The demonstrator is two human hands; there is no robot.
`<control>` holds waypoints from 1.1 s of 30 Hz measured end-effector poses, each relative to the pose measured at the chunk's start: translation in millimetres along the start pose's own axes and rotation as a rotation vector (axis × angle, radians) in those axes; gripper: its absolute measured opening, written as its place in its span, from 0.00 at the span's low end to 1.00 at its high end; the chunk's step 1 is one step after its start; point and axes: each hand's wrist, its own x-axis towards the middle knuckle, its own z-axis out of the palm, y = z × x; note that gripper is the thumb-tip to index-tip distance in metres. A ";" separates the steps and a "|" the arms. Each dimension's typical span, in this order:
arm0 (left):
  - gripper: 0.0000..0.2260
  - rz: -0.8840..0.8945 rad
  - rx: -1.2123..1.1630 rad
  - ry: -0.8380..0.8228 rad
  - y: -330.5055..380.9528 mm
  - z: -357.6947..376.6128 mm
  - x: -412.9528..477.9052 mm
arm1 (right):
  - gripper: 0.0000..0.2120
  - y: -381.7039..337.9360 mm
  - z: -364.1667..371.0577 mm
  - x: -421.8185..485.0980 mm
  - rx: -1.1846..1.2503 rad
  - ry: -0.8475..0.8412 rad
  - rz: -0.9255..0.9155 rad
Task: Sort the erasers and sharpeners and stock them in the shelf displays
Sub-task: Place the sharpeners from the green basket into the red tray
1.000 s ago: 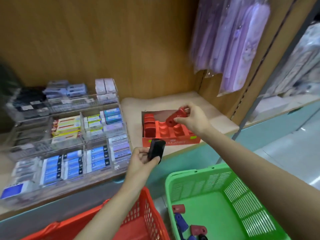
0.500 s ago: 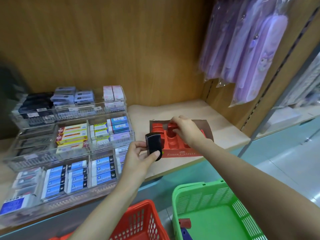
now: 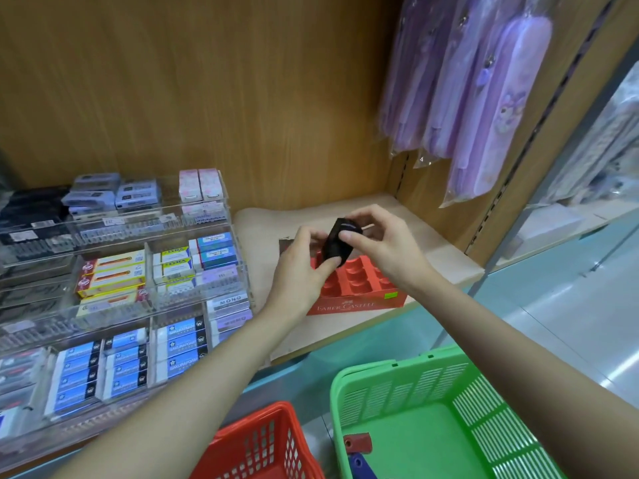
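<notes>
Above the red display tray (image 3: 359,290) at the front of the shelf (image 3: 442,257), held off its moulded sockets and not yet seated: one black sharpener (image 3: 340,242), shared between both hands. Gripped at the lower end by the left hand (image 3: 299,274), thumb pressed on the near face and fingers curled behind. Pinched at the upper end by the right hand (image 3: 380,245), thumb and forefinger closed on the glossy top.

Reads as the stocking step: passing or turning the piece before setting it in the tray. Looks unfinished on the sorting side, judging by a red sharpener (image 3: 358,443) and a blue sharpener (image 3: 359,464) lying in the green basket (image 3: 397,366) below. Shows several open sockets in the tray's front rows; cannot tell how full the back rows are behind the hands.

Stands with the long axis close to upright, leaning so that the top tips right and away toward the back panel, the bottom toward the left palm. Cannot tell which end carries the pencil hole.

Calls next for settling on one hand, probably the right, squaring the long axis to a free socket, lowering straight and pressing home without shoving the tray along the shelf. Needs nothing from the acrylic eraser display (image 3: 145,278) just left of the tray.
</notes>
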 end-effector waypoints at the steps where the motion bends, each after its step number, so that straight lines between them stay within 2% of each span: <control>1: 0.15 0.055 0.214 0.021 -5.2 0.9 2.7 | 0.08 4.6 -3.8 2.6 -0.044 0.050 0.004; 3: 0.22 0.107 0.561 -0.008 -18.3 -0.1 4.5 | 0.08 16.7 -9.9 7.7 -0.138 0.094 0.047; 6: 0.28 0.023 0.700 -0.180 -36.7 -1.4 1.2 | 0.10 37.5 -9.4 13.5 -0.283 0.036 0.059; 8: 0.30 0.016 0.694 -0.212 -43.8 -0.3 -2.0 | 0.10 47.8 -6.1 15.0 -0.348 -0.005 0.035; 14: 0.29 0.056 0.707 -0.164 -49.8 2.7 -2.8 | 0.11 56.6 -2.1 20.0 -0.447 -0.031 -0.019; 18: 0.28 0.075 0.729 -0.160 -52.4 2.2 -3.7 | 0.11 59.4 -4.1 19.0 -0.556 -0.118 -0.051; 22: 0.28 0.090 0.723 -0.146 -55.2 3.1 -4.3 | 0.12 64.8 -2.9 17.6 -0.560 -0.088 -0.027; 26: 0.28 0.084 0.722 -0.161 -55.1 3.2 -3.9 | 0.15 65.3 10.3 18.0 -0.765 -0.051 -0.047; 28: 0.28 0.085 0.715 -0.166 -51.7 1.7 -3.3 | 0.17 63.3 8.3 12.4 -0.741 -0.047 -0.042; 31: 0.24 0.239 0.627 -0.121 -41.6 -3.3 -10.3 | 0.20 61.8 -16.5 -7.3 -0.626 -0.028 -0.037; 33: 0.21 0.417 0.547 -0.130 -33.8 1.7 -23.8 | 0.14 67.4 -41.0 -32.4 -0.639 -0.038 -0.061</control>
